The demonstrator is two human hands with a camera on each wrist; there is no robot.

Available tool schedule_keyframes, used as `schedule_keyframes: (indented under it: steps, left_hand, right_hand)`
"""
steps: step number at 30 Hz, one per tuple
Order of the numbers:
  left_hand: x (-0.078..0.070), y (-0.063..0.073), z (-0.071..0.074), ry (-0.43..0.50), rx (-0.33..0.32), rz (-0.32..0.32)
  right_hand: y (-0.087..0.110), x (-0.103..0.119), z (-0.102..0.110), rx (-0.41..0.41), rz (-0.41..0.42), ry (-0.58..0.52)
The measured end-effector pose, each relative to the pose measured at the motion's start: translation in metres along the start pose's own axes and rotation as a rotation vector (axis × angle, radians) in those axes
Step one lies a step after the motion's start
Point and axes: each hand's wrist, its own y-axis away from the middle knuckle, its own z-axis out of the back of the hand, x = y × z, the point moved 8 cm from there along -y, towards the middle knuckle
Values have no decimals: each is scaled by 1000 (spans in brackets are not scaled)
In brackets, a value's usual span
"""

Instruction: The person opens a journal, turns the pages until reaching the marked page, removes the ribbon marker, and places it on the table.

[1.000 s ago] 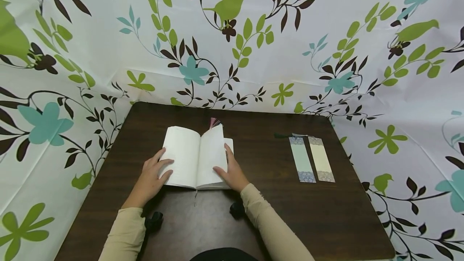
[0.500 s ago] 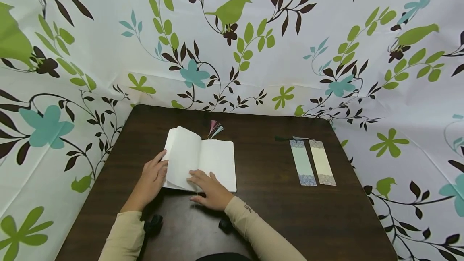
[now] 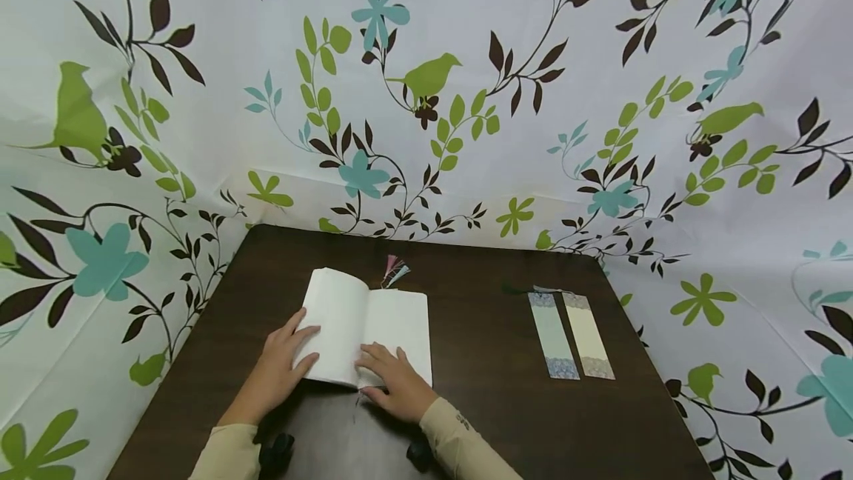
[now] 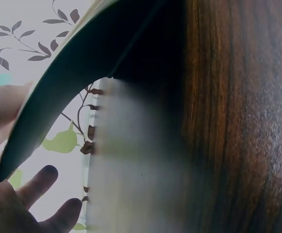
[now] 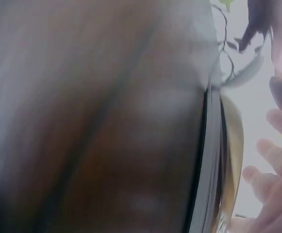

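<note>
An open notebook (image 3: 400,324) with blank white pages lies on the dark wooden table. My left hand (image 3: 275,365) holds its left side, thumb over the page. In the left wrist view the dark cover (image 4: 58,77) bends up between the fingers of that hand. My right hand (image 3: 400,390) rests with extended fingers on the lower right page, close to the spine. The right wrist view shows the notebook's edge (image 5: 211,160) beside those fingers. From the notebook's top stick out a pink tassel (image 3: 391,264) and a light blue tassel (image 3: 400,273).
On the right of the table (image 3: 493,421) lie a pale green bookmark (image 3: 552,332) and a cream bookmark (image 3: 588,335), side by side, with tassels at their far ends. A patterned curtain (image 3: 466,21) with leaves and birds surrounds the table.
Lifted pages have gone from the right side over to the left, uncovering the tassels. My right hand moved left toward the spine; my left thumb now lies on the page. The head view tilted up.
</note>
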Motion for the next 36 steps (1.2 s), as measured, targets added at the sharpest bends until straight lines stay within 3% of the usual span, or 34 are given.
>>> schedule_keyframes:
  steps: [6,12,16,27,36]
  left_hand:
    - [-5,10,5,-18,-8,2]
    - [-7,24,5,-37,-26,4]
    - [-7,23,6,-35,-34,4]
    - [3,23,-3,-15,48,91]
    - [4,22,-1,-27,31,73]
  right_hand:
    - [23,-33,15,-69,-147,-10]
    - [46,-58,8,44,-273,-75]
    - [49,-65,12,73,-281,-94]
    - [45,-77,23,65,-288,-13]
    - [43,-84,29,93,-305,30]
